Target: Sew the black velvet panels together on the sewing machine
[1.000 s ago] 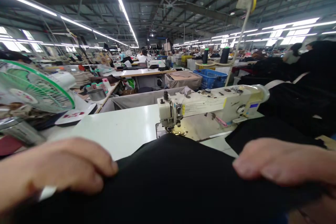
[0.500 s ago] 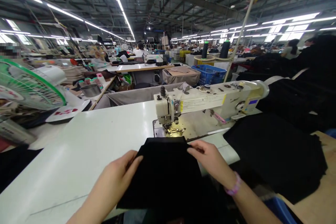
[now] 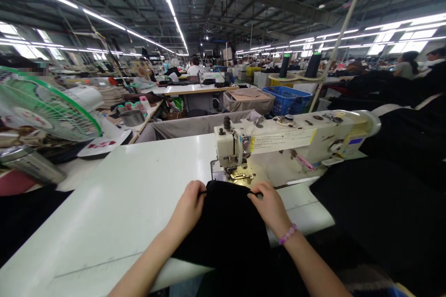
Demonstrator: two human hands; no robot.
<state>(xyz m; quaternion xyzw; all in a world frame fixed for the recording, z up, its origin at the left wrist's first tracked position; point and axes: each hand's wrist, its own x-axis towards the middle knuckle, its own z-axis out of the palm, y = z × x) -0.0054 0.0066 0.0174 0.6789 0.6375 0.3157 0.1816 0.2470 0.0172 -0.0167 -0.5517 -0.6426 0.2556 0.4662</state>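
A black fabric piece (image 3: 226, 222) lies over the front edge of the pale sewing table (image 3: 139, 185), its far edge just short of the needle area. My left hand (image 3: 191, 202) pinches its far left corner between thumb and fingers. At the far right corner, my right hand (image 3: 268, 204), with a pink-purple bracelet on the wrist, pinches the cloth too. Right in front of both hands stands a white industrial sewing machine (image 3: 285, 137), a lamp lighting its needle plate yellow. The fabric's lower part hangs toward my lap and blends into dark shadow.
More black fabric (image 3: 379, 213) is heaped to the right of the machine. On the left are a green-rimmed fan (image 3: 52, 106) and a metal flask (image 3: 33, 164). Behind the machine stand a blue basket (image 3: 287, 100) and dark thread cones (image 3: 313, 66). People sit farther back.
Both hands have shifted to the fabric's far corners, the left one forward and inward. The far edge, flat and folded-looking before, now bends between them. The view has turned slightly left.
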